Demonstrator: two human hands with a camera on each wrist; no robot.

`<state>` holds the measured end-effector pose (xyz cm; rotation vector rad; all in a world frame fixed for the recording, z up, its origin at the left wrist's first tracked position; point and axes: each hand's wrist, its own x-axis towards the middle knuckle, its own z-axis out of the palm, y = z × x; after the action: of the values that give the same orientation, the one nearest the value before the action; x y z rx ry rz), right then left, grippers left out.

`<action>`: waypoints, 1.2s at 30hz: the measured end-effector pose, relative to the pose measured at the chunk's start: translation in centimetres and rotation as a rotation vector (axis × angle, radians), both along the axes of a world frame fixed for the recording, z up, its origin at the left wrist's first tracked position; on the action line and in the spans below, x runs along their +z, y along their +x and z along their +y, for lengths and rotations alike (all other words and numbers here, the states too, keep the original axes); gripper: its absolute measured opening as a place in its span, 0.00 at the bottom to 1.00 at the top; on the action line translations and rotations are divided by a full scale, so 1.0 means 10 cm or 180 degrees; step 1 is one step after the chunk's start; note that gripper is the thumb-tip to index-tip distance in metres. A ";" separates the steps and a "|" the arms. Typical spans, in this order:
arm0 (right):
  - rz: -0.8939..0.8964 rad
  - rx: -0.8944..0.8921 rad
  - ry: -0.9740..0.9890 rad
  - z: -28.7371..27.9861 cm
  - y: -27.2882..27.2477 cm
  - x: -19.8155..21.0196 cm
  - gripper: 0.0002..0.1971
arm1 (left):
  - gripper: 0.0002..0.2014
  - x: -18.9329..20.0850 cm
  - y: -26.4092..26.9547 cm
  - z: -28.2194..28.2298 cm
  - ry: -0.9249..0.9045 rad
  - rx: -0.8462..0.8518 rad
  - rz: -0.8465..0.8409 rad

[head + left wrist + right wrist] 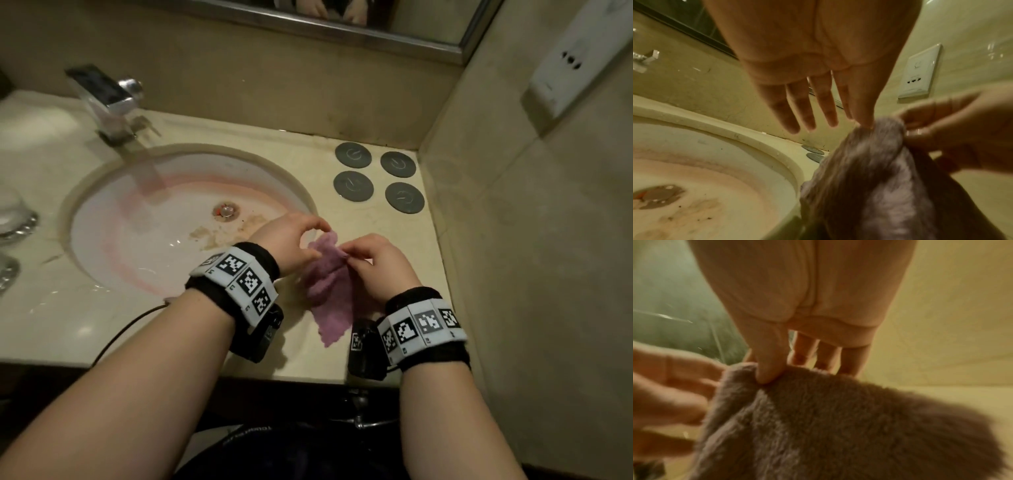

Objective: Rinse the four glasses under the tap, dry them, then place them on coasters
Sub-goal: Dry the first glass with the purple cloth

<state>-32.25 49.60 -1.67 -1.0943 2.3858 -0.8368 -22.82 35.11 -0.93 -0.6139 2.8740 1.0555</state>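
Observation:
A purple cloth (332,291) hangs between my hands over the counter, right of the sink (191,149). My right hand (346,255) pinches its upper edge between thumb and forefinger (764,374). My left hand (320,240) is beside it with straight, spread fingers (807,113); only the thumb tip touches the top of the cloth (869,186). Four round grey coasters (352,155) lie bare in a square at the back right of the counter. Glassware (12,212) shows blurred at the far left edge. Neither hand holds a glass.
A chrome tap (102,96) stands behind the basin at the left. A tiled wall (513,240) with a socket plate (575,58) closes the counter on the right. A mirror (342,31) runs along the back wall. A dark cable (126,329) crosses the counter's front edge.

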 end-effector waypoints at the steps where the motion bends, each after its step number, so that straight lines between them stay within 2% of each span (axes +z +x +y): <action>1: 0.0055 0.0131 -0.0068 -0.03 -0.01 0.06 0.12 | 0.24 0.01 0.01 -0.02 -0.0089 -0.0023 -0.0008; 3: 0.0081 0.0245 -0.0253 -0.09 -0.02 0.14 0.13 | 0.25 0.04 0.04 -0.06 -0.0068 -0.0052 0.0044; 6: 0.0053 0.0139 -0.0437 -0.18 0.01 0.19 0.12 | 0.13 0.10 0.11 -0.14 -0.0155 -0.0050 0.0067; 8: 0.0109 0.0070 -0.0450 -0.28 0.04 0.19 0.11 | 0.09 0.13 0.18 -0.23 -0.0303 0.0127 0.0120; 11: 0.0286 0.0055 -0.0249 -0.46 0.13 0.15 0.10 | 0.08 0.19 0.31 -0.41 -0.0419 0.0551 0.0389; 15: 0.0026 0.0294 0.0024 -0.73 0.39 0.21 0.22 | 0.08 0.33 0.55 -0.65 -0.0402 0.0764 0.0744; 17: 0.0202 0.0283 0.0269 -0.90 0.51 0.22 0.21 | 0.07 0.37 0.71 -0.79 -0.0442 0.0804 0.0806; 19: 0.0247 0.0009 0.0377 -1.09 0.61 0.22 0.16 | 0.07 0.40 0.89 -0.94 -0.0512 0.0753 0.0754; 22: -0.0447 -0.0284 0.0524 -1.36 0.86 0.28 0.09 | 0.08 0.43 1.17 -1.18 -0.0498 0.0507 0.0606; 24: -0.0490 -0.0171 0.0689 -1.57 1.05 0.32 0.09 | 0.10 0.45 1.39 -1.36 -0.0391 0.0354 0.0524; 28: -0.0956 -0.0394 0.0207 -2.04 1.44 0.29 0.10 | 0.09 0.51 1.87 -1.75 -0.0373 0.0392 0.0553; 30: -0.1543 -0.0416 0.0095 -2.27 1.68 0.29 0.12 | 0.10 0.52 2.08 -1.92 -0.0399 0.0514 0.0587; 36: -0.3480 -0.0406 -0.1133 -2.75 2.22 0.45 0.18 | 0.16 0.43 2.45 -2.19 0.0016 0.0396 0.0574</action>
<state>-10.07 22.14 2.78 -0.3685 1.4063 -1.4538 1.64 13.24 3.41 -0.7428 3.0185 1.1926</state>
